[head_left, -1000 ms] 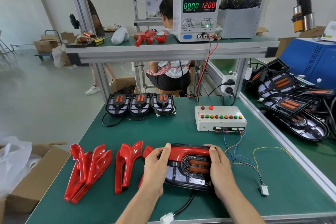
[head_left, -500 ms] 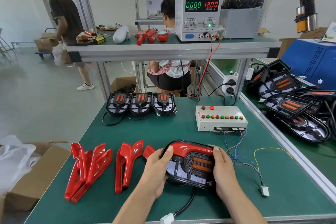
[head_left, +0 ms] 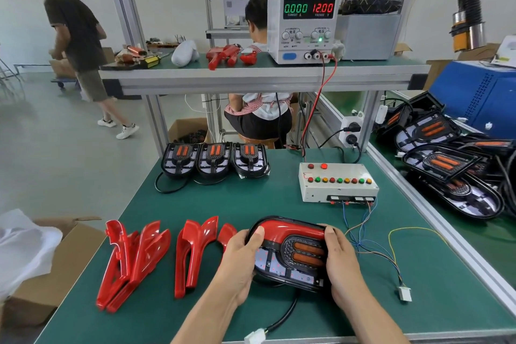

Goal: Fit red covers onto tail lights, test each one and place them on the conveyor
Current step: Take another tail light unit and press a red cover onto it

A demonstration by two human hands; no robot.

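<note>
I hold a black tail light [head_left: 293, 260] tilted up off the green mat, a red cover [head_left: 282, 230] fitted along its top edge. My left hand [head_left: 241, 255] grips its left side with the thumb pressing on the red cover. My right hand [head_left: 342, 262] grips its right side. Its black cable ends in a white plug [head_left: 255, 336] near the front edge. Several loose red covers [head_left: 134, 262] lie to the left. Three uncovered tail lights [head_left: 215, 159] stand in a row at the back of the mat.
A white test box [head_left: 336, 183] with coloured buttons sits behind the hands, its wires ending in a white connector [head_left: 405, 293]. A power supply [head_left: 305, 25] stands on the upper shelf. Finished tail lights [head_left: 446, 165] lie on the conveyor at right. A cardboard box [head_left: 55, 265] stands at left.
Both hands have lifted and tilted the tail light up off the mat. The left thumb now presses on the red cover. A person walked in at the far left.
</note>
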